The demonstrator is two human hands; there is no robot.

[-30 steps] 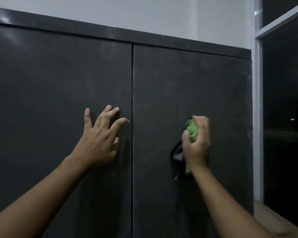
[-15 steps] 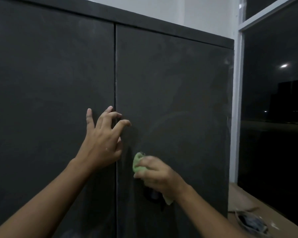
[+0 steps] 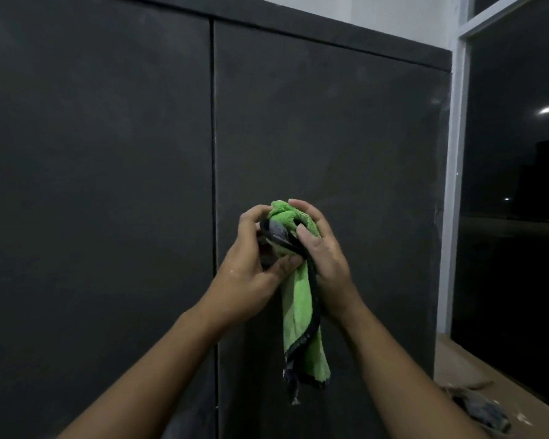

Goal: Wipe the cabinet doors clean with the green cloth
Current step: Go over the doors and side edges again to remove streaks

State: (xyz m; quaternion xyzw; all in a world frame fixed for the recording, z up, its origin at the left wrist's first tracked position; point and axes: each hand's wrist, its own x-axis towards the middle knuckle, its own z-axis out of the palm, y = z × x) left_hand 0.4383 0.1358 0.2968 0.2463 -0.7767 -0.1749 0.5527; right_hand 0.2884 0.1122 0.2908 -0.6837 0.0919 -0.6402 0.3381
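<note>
Far left: left cabinet door (image 3: 92, 185), dark grey, matt, faintly streaked. Centre-left: vertical seam (image 3: 214, 153) between the two doors. Just right of the seam, in front of the right cabinet door (image 3: 346, 137): left hand (image 3: 251, 274), fingers curled round the upper left of the green cloth (image 3: 297, 299), thumb pressed against its bunched middle.

Cloth: bright green, plush, edged with a dark binding, with a grey soiled patch near the top. Upper part wadded into a ball between the hands. Lower part hanging loose as a narrow tail below both wrists, frayed threads at the bottom corner. Contact with the door not discernible.

Right of the wad: right hand (image 3: 327, 264), fingers wrapped over its top, thumb tucked into a fold. Hands close together, both gripping the cloth.

Further right: white window frame (image 3: 455, 185), dark window pane (image 3: 514, 248) with small light reflections, pale ledge (image 3: 463, 369) below, a dark blurred object (image 3: 479, 410) lying on it.
</note>
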